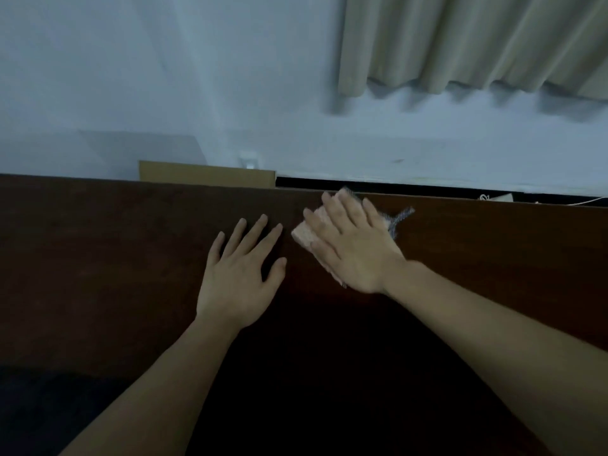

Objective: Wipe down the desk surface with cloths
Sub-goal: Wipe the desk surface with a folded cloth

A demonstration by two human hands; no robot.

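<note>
From the head camera, two bare hands lie on one dark brown wooden desk (98, 258), which fills the lower half of the view.

The left hand (238, 274) rests palm down on the bare wood, its four fingers straight and spread, the thumb held out to the side; it holds nothing.

The right hand (352, 248) lies flat with its fingers straight and close together, pressing down on one pale pink folded cloth (304, 233) near the desk's far edge. The cloth's corner shows past the fingertips on the left. A grey mesh-like piece (399, 218) sticks out from under the hand on the right and at the far edge; whether it is part of the same cloth or a second one cannot be told. The two hands are near each other but not touching.

Behind the desk stands one flat tan cardboard sheet (207, 174) against the pale wall (164, 77), with one small white wall socket (249, 161) just above it. One beige pleated curtain (477, 41) hangs at the upper right.
</note>
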